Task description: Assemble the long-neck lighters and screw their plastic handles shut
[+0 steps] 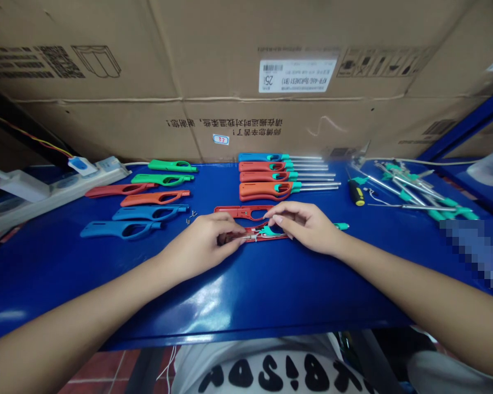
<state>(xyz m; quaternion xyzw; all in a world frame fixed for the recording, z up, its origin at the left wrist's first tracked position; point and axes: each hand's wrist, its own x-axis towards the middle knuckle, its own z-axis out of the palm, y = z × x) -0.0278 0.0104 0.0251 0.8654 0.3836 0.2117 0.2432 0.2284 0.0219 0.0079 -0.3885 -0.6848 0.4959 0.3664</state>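
Both my hands meet at the middle of a blue table (246, 295). My left hand (201, 243) pinches the left end of a red lighter half-shell (252, 238) that lies flat with a teal trigger part inside. My right hand (306, 224) has its fingers curled onto the same shell from the right, pressing the teal part; a teal tip (342, 226) sticks out past it. A second red half-shell (242, 212) lies just behind them, untouched.
Empty green, red and blue shells (142, 205) lie in rows at the left. Several assembled lighters with metal tubes (285, 175) lie behind. A yellow-handled screwdriver (356, 192) and loose tube-and-teal parts (419, 191) are at the right. Cardboard boxes (246, 76) wall the back; a power strip (53, 189) is far left.
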